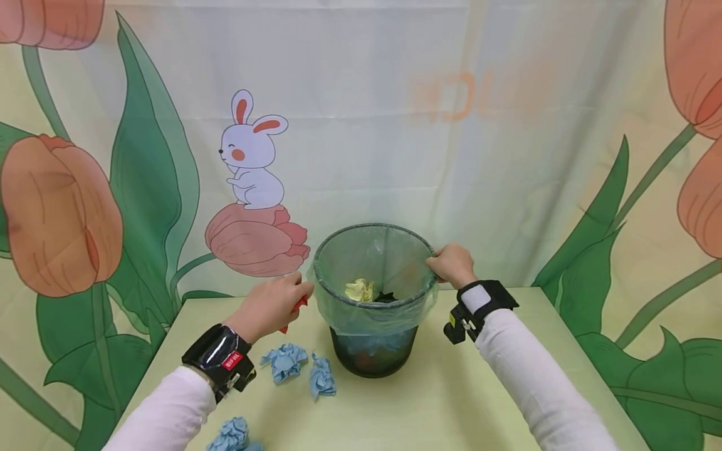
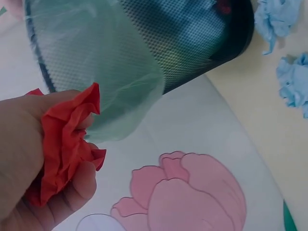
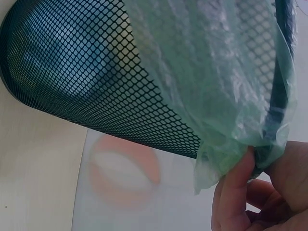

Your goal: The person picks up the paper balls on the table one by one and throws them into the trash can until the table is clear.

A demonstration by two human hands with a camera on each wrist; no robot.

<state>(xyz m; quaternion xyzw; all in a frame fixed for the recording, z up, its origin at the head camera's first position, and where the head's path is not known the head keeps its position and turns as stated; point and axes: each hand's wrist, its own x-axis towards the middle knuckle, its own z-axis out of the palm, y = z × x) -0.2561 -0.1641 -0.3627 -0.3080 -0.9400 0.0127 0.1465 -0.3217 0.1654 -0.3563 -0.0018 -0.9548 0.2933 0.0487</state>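
Note:
A dark mesh wastebasket [image 1: 372,351] stands upright on the table, with a thin green bin liner [image 1: 361,322] folded over its rim. Inside lie a crumpled yellow paper [image 1: 360,290] and something black [image 1: 386,297]. My right hand [image 1: 453,264] grips the liner-covered rim on the right side; in the right wrist view its fingers pinch the liner [image 3: 226,154] there. Just left of the rim, my left hand [image 1: 271,305] holds a crumpled red paper [image 2: 67,144] between thumb and fingers, partly hidden by the hand in the head view.
Two crumpled blue papers, one [image 1: 284,362] and another [image 1: 322,376], lie on the table [image 1: 451,407] left of the wastebasket. More crumpled blue paper [image 1: 232,435] is near the front left. A printed curtain [image 1: 361,125] with flowers and a rabbit hangs close behind.

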